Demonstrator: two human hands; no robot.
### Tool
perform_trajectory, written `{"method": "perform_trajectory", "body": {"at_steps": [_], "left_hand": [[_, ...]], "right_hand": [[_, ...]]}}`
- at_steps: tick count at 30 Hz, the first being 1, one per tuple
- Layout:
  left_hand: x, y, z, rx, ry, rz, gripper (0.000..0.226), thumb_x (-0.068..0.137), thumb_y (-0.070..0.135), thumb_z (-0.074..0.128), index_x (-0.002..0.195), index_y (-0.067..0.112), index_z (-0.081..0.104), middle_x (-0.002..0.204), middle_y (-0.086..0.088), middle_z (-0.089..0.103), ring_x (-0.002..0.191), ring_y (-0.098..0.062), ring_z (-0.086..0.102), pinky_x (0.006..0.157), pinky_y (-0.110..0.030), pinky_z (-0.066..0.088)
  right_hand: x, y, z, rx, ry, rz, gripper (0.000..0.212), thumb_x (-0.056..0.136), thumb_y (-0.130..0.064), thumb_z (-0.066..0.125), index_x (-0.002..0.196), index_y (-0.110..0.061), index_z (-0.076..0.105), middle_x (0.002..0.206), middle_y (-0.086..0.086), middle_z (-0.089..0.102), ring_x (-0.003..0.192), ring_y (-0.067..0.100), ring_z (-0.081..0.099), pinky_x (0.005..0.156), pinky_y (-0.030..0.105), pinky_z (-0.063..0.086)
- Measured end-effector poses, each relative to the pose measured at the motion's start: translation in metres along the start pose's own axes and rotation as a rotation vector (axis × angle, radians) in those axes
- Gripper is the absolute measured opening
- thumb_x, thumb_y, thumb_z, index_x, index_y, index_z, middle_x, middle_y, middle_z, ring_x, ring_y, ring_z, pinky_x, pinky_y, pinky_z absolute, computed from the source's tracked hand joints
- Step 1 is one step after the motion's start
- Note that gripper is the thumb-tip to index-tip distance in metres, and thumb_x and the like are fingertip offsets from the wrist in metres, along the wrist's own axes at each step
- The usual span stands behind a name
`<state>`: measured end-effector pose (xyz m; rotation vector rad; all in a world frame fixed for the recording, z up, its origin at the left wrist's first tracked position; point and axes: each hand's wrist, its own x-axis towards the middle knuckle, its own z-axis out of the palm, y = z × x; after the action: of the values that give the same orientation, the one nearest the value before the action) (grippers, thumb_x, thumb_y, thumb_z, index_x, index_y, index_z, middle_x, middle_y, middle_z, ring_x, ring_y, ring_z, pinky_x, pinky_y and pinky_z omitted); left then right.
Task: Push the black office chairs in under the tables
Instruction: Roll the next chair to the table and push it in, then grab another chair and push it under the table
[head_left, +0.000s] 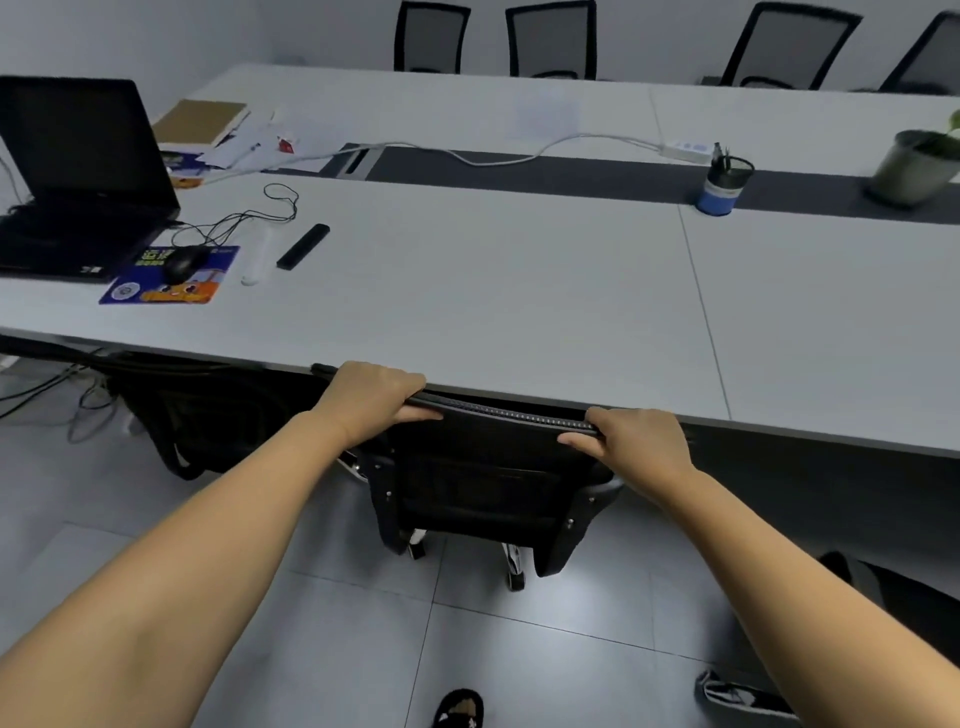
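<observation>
The left hand (371, 397) and right hand (636, 439) are each curling round the top rail of the black office chair (488, 467); a two-point grip is likely keeping the push straight; the backrest is meeting the worktop (519, 291) near edge, seat tucked beneath.

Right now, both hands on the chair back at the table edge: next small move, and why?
Probably release. The left hand and right hand both grip the top rail of the black office chair, and that rail already sits against the near edge of the table, with the seat hidden beneath. It looks as far in as it will go, so let go and move on.
</observation>
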<state>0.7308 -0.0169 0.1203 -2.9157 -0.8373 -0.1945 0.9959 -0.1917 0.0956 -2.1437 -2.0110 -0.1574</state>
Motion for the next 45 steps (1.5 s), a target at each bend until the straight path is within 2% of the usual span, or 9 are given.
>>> {"method": "perform_trajectory", "body": {"at_steps": [5,8,11,19,23,29,34,39,45], "left_hand": [[0.005,-0.021,0.016,-0.060,0.023,-0.086,0.047,0.077,0.056,0.058,0.072,0.010,0.056,0.066,-0.007,0.068,0.062,-0.031,0.063,0.049,-0.026,0.030],[0.017,-0.024,0.022,-0.040,0.061,-0.012,0.046,0.071,0.051,0.067,0.060,0.010,0.051,0.052,-0.006,0.061,0.046,-0.028,0.059,0.043,-0.017,0.012],[0.023,-0.029,0.021,-0.040,0.071,-0.008,0.047,0.070,0.051,0.069,0.058,0.010,0.050,0.048,-0.006,0.059,0.043,-0.028,0.057,0.042,-0.018,0.023],[0.023,-0.022,0.012,-0.061,-0.064,-0.070,0.047,0.083,0.061,0.047,0.077,0.015,0.053,0.080,-0.001,0.066,0.075,-0.024,0.060,0.055,-0.028,0.032],[0.020,-0.023,0.006,-0.091,-0.199,-0.064,0.043,0.086,0.058,0.044,0.100,0.019,0.058,0.100,-0.001,0.066,0.092,-0.024,0.060,0.065,-0.032,0.040],[-0.001,0.004,-0.025,-0.280,-0.026,0.028,0.052,0.090,0.042,0.051,0.135,0.018,0.040,0.131,-0.008,0.053,0.117,-0.027,0.049,0.092,-0.040,0.042],[-0.040,0.059,-0.037,-0.633,0.034,0.089,0.059,0.084,0.053,0.034,0.134,0.022,0.040,0.132,0.002,0.052,0.123,-0.013,0.044,0.098,-0.027,0.035],[-0.082,0.118,-0.025,-0.957,-0.063,0.050,0.052,0.081,0.050,0.042,0.130,0.032,0.043,0.120,0.012,0.055,0.115,0.000,0.049,0.096,-0.024,0.039],[-0.128,0.190,-0.023,-1.152,-0.140,-0.075,0.037,0.080,0.042,0.054,0.113,0.055,0.043,0.113,0.013,0.059,0.109,-0.004,0.054,0.096,-0.028,0.040]], "right_hand": [[0.041,-0.003,0.000,-0.021,-0.072,-0.041,0.049,0.082,-0.064,0.042,0.069,-0.017,0.040,0.067,0.009,0.067,0.066,0.033,0.062,0.050,0.030,0.025],[0.049,0.006,0.003,-0.042,-0.051,-0.049,0.054,0.080,-0.068,0.037,0.063,-0.016,0.035,0.054,0.008,0.062,0.051,0.032,0.059,0.044,0.024,0.018],[0.048,0.010,0.009,-0.053,0.036,-0.043,0.056,0.077,-0.069,0.031,0.058,-0.017,0.031,0.042,0.004,0.054,0.037,0.029,0.052,0.043,0.017,0.010],[0.045,0.002,-0.005,-0.027,-0.162,0.064,0.051,0.085,-0.063,0.036,0.082,-0.014,0.050,0.082,0.006,0.068,0.070,0.028,0.056,0.053,0.030,0.034],[0.034,-0.010,-0.016,0.033,-0.222,0.163,0.056,0.088,-0.057,0.038,0.130,-0.019,0.042,0.121,0.009,0.060,0.108,0.030,0.054,0.087,0.043,0.045],[-0.037,-0.036,-0.052,0.269,0.069,0.389,0.062,0.087,-0.048,0.049,0.139,-0.020,0.032,0.134,0.008,0.052,0.120,0.026,0.048,0.098,0.041,0.039],[-0.129,-0.075,-0.073,0.578,0.194,0.717,0.058,0.086,-0.041,0.054,0.138,-0.026,0.032,0.135,-0.003,0.048,0.124,0.011,0.044,0.097,0.029,0.036],[-0.219,-0.119,-0.077,0.778,0.373,1.040,0.052,0.087,-0.029,0.058,0.134,-0.027,0.037,0.124,-0.007,0.051,0.114,0.009,0.049,0.098,0.031,0.039],[-0.318,-0.174,-0.074,0.912,0.622,1.379,0.039,0.088,-0.020,0.057,0.121,-0.037,0.043,0.118,-0.009,0.057,0.101,-0.015,0.051,0.079,0.012,0.038]]}}
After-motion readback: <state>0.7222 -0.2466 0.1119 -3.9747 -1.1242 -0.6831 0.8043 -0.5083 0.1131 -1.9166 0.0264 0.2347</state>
